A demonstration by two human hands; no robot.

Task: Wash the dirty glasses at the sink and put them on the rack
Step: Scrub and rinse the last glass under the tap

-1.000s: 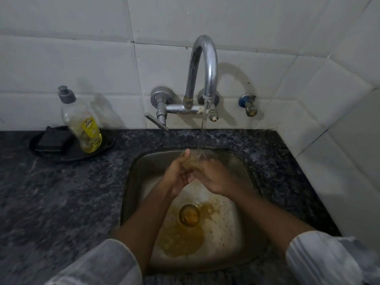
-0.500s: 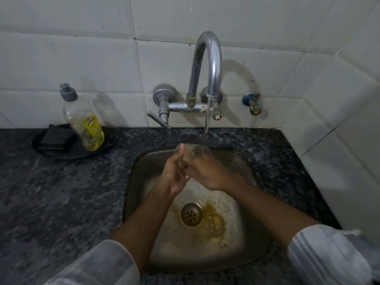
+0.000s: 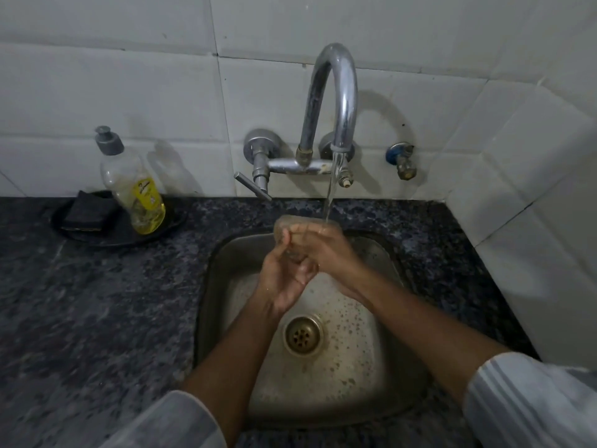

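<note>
Over the steel sink [image 3: 223, 318], my left hand [image 3: 284, 279] and right hand [image 3: 326, 250] both grip a clear glass [image 3: 303, 226], held under the running tap [image 3: 336, 101]. A soap bottle [image 3: 135, 185] stands on the dark bench [image 3: 97, 302].

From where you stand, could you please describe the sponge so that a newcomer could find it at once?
Start at the tap on the tiled wall, then look left along the dark counter to the round black tray by the wall. The sponge lies on its left half, beside the soap bottle: a flat black block, not the tall clear bottle of yellow liquid.
</note>
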